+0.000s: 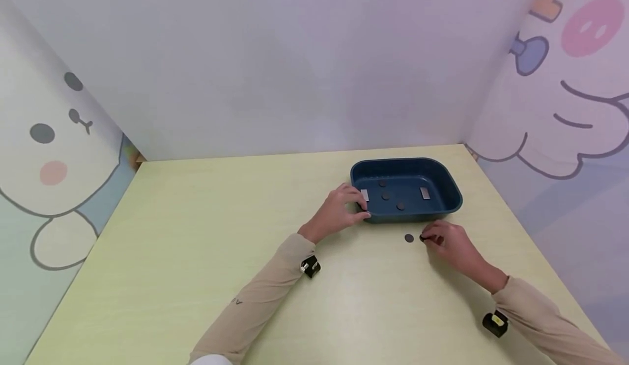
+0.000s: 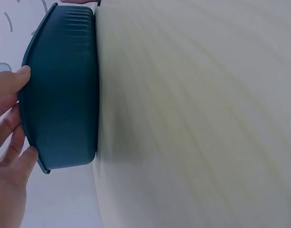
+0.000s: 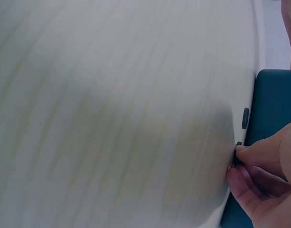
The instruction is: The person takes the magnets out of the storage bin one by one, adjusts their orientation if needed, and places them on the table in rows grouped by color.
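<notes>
Pale yellow table (image 1: 221,217) between cartoon walls, both your hands at a blue bin (image 1: 417,217)

At far left, the wall (image 1: 29,179) bears a cartoon animal. Your left hand (image 1: 336,210) comes next, thumb and fingers gripping the rim at the bin's near left corner. The bin stands upright toward the table's back right. Inside, left to right, you have a pale rectangle (image 1: 365,194), three dark discs (image 1: 385,196) (lying apart from one another) and a pinkish rectangle (image 1: 425,193). Just in front of the bin, a loose disc (image 1: 409,238) lies on the table. Right beside it, your right hand (image 1: 454,243) pinches another disc (image 1: 423,238) between thumb and fingers (the fingertips hide part of it); you cannot tell whether it touches the table. Beyond stands the right wall (image 1: 585,152), also cartoon-printed.
</notes>
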Demonstrator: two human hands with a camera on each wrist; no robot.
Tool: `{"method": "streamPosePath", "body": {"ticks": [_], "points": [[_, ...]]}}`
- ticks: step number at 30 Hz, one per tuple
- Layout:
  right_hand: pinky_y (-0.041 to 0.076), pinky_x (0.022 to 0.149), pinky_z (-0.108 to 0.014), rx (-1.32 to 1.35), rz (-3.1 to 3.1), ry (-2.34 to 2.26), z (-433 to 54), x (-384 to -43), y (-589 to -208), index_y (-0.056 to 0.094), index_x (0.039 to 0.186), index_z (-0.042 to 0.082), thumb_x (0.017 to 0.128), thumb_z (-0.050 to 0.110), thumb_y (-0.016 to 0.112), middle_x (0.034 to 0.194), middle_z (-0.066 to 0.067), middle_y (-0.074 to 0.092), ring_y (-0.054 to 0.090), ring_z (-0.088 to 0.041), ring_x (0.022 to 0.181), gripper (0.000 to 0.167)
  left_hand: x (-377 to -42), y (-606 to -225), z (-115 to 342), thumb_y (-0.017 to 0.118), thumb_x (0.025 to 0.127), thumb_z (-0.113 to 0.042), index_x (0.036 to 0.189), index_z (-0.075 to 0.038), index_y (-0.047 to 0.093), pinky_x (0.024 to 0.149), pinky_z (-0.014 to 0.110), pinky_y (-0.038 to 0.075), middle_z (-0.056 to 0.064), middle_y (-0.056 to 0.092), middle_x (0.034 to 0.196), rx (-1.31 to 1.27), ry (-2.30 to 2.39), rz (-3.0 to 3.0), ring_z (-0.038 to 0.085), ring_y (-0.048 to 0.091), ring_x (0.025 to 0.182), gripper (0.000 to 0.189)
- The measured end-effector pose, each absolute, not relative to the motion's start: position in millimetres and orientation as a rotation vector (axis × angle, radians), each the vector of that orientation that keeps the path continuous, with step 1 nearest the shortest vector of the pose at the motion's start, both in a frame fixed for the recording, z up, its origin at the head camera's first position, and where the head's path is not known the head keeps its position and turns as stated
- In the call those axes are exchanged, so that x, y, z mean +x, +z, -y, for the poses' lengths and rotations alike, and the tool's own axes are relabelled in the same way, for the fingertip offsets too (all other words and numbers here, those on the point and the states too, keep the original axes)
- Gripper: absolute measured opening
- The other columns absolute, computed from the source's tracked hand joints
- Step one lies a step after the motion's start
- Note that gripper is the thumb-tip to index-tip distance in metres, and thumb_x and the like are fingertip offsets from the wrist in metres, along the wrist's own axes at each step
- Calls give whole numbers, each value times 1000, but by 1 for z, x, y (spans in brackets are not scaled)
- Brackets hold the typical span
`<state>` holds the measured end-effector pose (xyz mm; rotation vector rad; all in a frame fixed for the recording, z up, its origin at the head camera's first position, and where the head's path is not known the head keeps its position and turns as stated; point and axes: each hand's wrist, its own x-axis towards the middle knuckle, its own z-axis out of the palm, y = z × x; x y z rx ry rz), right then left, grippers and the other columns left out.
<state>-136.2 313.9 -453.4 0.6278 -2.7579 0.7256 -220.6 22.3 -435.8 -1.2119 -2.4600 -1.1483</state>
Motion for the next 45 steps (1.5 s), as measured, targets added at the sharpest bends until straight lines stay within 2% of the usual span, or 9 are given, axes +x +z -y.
{"method": "streamPosePath", "body": {"ticks": [7, 14, 24, 37, 45], "points": [[49, 55, -25, 619, 2745, 731, -315, -135, -458, 71, 76, 2, 67, -13, 76, 80, -5, 63, 57, -12, 64, 18, -219, -436, -22, 77, 81, -22, 83, -16, 70, 94, 30, 40, -4, 64, 95, -1201, -1155, 2473, 13, 51, 99, 9], [48, 53, -24, 619, 2696, 789, -314, -133, -451, 71, 77, 5, 66, -13, 75, 79, -1, 62, 56, -9, 64, 22, -220, -437, -22, 76, 81, -22, 83, -17, 70, 94, 29, 40, -4, 64, 95, -1198, -1142, 2468, 12, 50, 99, 9], [51, 56, -23, 571, 2704, 866, -322, -135, -438, 72, 84, 9, 73, -9, 73, 82, 1, 65, 56, -5, 70, 21, -220, -436, -21, 77, 81, -21, 83, -15, 70, 93, 29, 40, -3, 64, 95, -1197, -1137, 2468, 13, 51, 99, 9], [51, 62, -20, 440, 2761, 1142, -323, -133, -426, 72, 93, 4, 81, 1, 73, 89, -5, 67, 59, -6, 77, 13, -218, -435, -22, 77, 80, -21, 83, -16, 70, 96, 31, 39, -3, 64, 95, -1193, -1144, 2467, 14, 51, 100, 9], [52, 65, -20, 384, 2779, 1270, -326, -135, -420, 70, 98, 0, 84, 7, 71, 95, -15, 68, 61, -4, 79, 15, -218, -434, -22, 77, 80, -20, 83, -15, 70, 96, 30, 39, -3, 64, 95, -1191, -1142, 2469, 14, 51, 99, 9]]}}
